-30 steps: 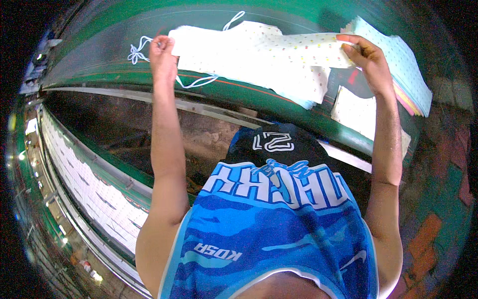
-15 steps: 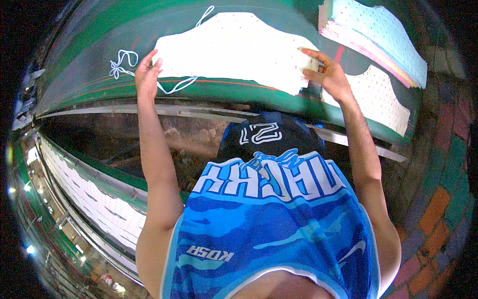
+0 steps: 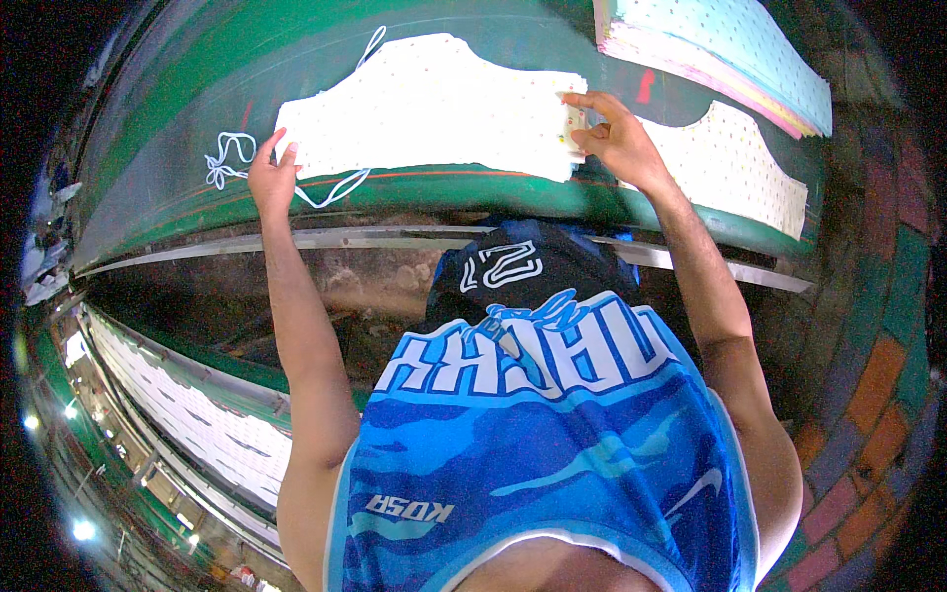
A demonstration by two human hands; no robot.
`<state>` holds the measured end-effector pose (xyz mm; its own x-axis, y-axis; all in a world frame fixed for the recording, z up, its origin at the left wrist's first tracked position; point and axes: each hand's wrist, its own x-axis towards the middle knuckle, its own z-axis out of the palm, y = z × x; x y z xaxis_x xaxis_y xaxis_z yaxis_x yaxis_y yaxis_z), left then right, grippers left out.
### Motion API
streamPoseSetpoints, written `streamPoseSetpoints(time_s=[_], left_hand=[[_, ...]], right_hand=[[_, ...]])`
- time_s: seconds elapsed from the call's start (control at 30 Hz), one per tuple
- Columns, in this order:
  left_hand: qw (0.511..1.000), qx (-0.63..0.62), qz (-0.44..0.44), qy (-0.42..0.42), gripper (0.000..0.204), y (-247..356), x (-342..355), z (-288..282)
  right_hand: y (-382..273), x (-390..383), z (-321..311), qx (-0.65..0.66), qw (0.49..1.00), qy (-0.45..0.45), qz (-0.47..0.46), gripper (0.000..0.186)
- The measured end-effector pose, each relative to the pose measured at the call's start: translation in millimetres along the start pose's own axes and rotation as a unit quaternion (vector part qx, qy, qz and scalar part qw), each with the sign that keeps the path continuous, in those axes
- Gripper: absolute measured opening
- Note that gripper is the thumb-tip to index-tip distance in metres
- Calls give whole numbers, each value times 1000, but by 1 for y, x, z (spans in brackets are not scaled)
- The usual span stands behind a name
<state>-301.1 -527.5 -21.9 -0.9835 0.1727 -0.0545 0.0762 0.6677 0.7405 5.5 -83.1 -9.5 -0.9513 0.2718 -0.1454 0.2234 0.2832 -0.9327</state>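
A stack of cut white fabric pieces [image 3: 424, 113] with small printed dots lies on the green tabletop in front of me. My left hand [image 3: 271, 178] grips its left end, thumb and fingers at the edge. At the right end my right hand [image 3: 621, 146] pinches the stack between thumb and fingers, where several layers fan slightly apart. A thin white cord [image 3: 229, 158] lies tangled beside my left hand. More cord shows below the stack's lower edge and above its upper edge; the part between is hidden under the fabric.
Right of the stack lies another dotted cream fabric pile [image 3: 740, 158]. Behind it is a thick pile of pastel fabric pieces [image 3: 730, 54]. A pale metal rail [image 3: 385, 237] runs along the table's near side. White fabric [image 3: 187, 395] covers another table at lower left. Coloured bricks [image 3: 878, 370] pave the right.
The view has shifted, so the tabletop and piles sit a little further left. Both hands keep hold of the white stack's ends, and the right fingers have closed nearer together.
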Motion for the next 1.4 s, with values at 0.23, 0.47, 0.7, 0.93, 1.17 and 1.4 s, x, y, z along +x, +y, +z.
streamPoseSetpoints(time_s=[0.23, 0.47, 0.7, 0.93, 1.17, 1.4], left_hand=[[986, 157, 54, 6, 38, -17, 5, 0], [944, 270, 186, 23, 38, -15, 13, -5], [902, 127, 409, -51, 20, 131, -75, 111], [787, 91, 575, -204, 27, 179, -129, 191], [783, 89, 582, -200, 23, 169, -121, 194], [797, 89, 580, -143, 18, 166, -123, 204]], right_hand=[[2, 2, -1, -143, 988, 26, -50, 53], [2, 4, 3, -181, 982, 29, -48, 52], [12, 6, 2, -223, 972, 46, -53, 54], [18, 0, -10, -110, 991, 79, 9, 48], [6, -21, -16, -85, 987, 125, -59, 25], [12, -47, -6, -281, 926, -63, -245, 24]])
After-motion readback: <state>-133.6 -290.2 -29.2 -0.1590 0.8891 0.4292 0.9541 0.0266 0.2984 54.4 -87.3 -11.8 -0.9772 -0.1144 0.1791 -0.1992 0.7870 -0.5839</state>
